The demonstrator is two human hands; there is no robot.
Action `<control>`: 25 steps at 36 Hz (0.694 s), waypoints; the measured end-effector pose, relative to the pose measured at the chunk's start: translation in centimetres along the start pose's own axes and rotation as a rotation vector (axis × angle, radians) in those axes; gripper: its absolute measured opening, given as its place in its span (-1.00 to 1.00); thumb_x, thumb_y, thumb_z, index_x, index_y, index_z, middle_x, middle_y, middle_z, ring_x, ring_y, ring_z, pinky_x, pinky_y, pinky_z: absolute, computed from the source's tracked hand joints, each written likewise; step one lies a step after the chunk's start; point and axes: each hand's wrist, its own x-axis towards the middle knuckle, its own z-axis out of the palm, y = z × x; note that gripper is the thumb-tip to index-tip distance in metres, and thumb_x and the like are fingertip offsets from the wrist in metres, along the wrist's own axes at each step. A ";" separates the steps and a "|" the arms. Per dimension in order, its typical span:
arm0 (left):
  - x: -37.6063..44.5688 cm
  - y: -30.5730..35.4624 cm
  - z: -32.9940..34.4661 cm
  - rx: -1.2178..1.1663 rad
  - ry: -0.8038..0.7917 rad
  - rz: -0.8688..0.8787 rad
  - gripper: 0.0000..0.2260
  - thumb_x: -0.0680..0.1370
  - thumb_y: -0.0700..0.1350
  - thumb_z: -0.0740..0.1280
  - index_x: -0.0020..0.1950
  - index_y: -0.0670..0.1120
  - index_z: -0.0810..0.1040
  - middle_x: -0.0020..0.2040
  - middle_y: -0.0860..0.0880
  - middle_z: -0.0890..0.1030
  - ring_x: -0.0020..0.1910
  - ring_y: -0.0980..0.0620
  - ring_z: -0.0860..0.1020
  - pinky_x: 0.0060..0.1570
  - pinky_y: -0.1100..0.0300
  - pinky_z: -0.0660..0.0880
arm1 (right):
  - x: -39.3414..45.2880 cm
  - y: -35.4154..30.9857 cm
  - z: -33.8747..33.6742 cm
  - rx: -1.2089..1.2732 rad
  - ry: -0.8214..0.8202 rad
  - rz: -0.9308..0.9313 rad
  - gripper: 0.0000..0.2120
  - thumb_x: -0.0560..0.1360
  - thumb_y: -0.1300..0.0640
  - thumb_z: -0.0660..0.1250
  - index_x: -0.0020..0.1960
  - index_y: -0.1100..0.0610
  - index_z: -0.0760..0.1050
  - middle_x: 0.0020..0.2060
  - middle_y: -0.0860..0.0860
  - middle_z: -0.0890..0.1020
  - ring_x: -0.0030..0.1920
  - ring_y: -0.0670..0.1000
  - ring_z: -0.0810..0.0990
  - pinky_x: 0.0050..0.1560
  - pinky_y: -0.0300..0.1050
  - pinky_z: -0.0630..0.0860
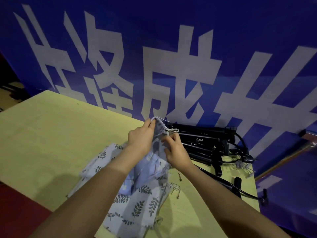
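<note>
The left grip (141,135) pinches the gathered rim of a pale drawstring bag (158,134), held raised above the yellow surface (51,143) near the view's centre. The right grip (175,150), at 4 o'clock from it, pinches the bag's mouth beside the white cord (173,130). Leaf-print bags (137,201) lie at 6 o'clock and black tripods (205,140) at 3 o'clock.

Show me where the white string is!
Head view, right of centre: the white string hangs off the bag above the right hand, beside the black stands.
</note>
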 end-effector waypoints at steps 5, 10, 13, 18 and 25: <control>0.9 0.3 1.8 -0.130 -0.075 -0.036 -0.37 0.53 -0.32 0.20 0.54 -0.07 0.03 0.44 -0.04 0.22 0.02 -0.18 0.55 -0.25 0.11 0.34 | -0.2 1.4 -0.7 0.085 0.131 0.049 -0.91 0.51 0.21 0.27 0.01 0.13 0.41 0.00 -0.08 0.34 -0.14 -0.01 0.45 -0.19 0.07 0.52; 2.3 1.5 3.0 -0.221 -0.138 -0.047 -0.42 0.55 -0.29 0.21 0.52 -0.09 0.09 0.40 -0.07 0.27 0.12 -0.18 0.51 -0.18 0.05 0.40 | 0.1 3.8 -1.8 0.070 0.214 0.202 -0.94 0.51 0.23 0.23 -0.04 0.13 0.37 -0.04 -0.03 0.41 -0.15 0.06 0.47 -0.16 0.10 0.49; 3.1 2.1 3.9 -0.232 -0.191 -0.046 -0.47 0.55 -0.23 0.23 0.50 -0.09 0.15 0.40 -0.07 0.28 0.19 -0.17 0.49 -0.07 0.02 0.44 | 0.6 5.8 -2.2 -0.062 0.113 0.320 -0.89 0.52 0.23 0.20 0.04 0.14 0.43 -0.01 0.03 0.51 -0.05 0.08 0.50 -0.13 0.02 0.48; 3.6 2.7 6.1 -0.205 -0.256 -0.039 -0.46 0.55 -0.25 0.22 0.50 -0.08 0.14 0.46 -0.08 0.22 0.14 -0.17 0.53 -0.15 0.06 0.42 | -0.4 10.0 -1.3 -0.349 -0.292 0.449 -0.60 0.47 0.20 0.27 0.30 0.18 0.37 0.21 0.16 0.49 0.20 0.18 0.45 0.12 -0.02 0.43; 3.8 3.2 7.5 -0.183 -0.304 -0.039 -0.47 0.56 -0.24 0.20 0.51 -0.08 0.13 0.45 -0.07 0.24 0.20 -0.18 0.49 -0.08 0.02 0.44 | -2.2 12.2 0.8 -0.528 -0.526 0.441 -0.47 0.47 -0.02 0.35 0.34 0.15 0.27 0.26 0.14 0.47 0.24 0.20 0.43 0.19 0.00 0.35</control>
